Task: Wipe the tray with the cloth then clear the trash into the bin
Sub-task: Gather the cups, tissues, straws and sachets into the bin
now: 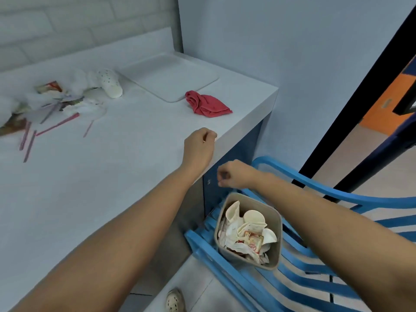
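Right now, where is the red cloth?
In the head view the red cloth lies crumpled on the white counter, near its right edge, beside the near corner of the tray and beyond the left hand.

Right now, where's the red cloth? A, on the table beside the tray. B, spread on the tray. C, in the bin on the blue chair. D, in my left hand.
A: the red cloth lies crumpled on the white table, just off the near corner of the tray.
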`<move>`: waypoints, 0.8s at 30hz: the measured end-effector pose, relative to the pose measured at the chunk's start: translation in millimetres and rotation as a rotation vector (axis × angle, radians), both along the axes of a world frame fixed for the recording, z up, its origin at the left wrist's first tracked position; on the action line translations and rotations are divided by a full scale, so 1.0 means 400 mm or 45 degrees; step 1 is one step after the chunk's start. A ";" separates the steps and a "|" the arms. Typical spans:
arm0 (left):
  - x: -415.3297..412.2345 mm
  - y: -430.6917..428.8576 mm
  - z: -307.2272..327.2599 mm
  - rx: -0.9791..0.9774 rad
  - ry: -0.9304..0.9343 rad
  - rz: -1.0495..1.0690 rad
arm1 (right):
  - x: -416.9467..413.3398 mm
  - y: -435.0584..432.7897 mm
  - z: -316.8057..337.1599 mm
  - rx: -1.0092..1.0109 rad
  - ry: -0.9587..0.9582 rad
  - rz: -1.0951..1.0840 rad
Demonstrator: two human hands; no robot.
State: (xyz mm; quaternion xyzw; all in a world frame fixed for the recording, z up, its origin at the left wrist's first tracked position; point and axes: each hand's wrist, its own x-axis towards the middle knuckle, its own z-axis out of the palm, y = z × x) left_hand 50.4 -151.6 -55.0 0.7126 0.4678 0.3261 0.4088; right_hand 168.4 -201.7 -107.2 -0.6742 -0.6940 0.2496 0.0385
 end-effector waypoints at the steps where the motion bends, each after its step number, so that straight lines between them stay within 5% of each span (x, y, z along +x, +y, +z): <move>1: -0.018 0.016 0.014 0.021 -0.026 0.034 | -0.010 0.027 0.035 0.041 0.001 0.008; 9: -0.206 0.189 0.061 0.164 0.038 0.270 | -0.150 0.225 0.214 0.277 0.018 0.019; 24: -0.633 0.525 0.015 0.107 0.572 0.539 | -0.443 0.532 0.207 0.265 0.025 0.114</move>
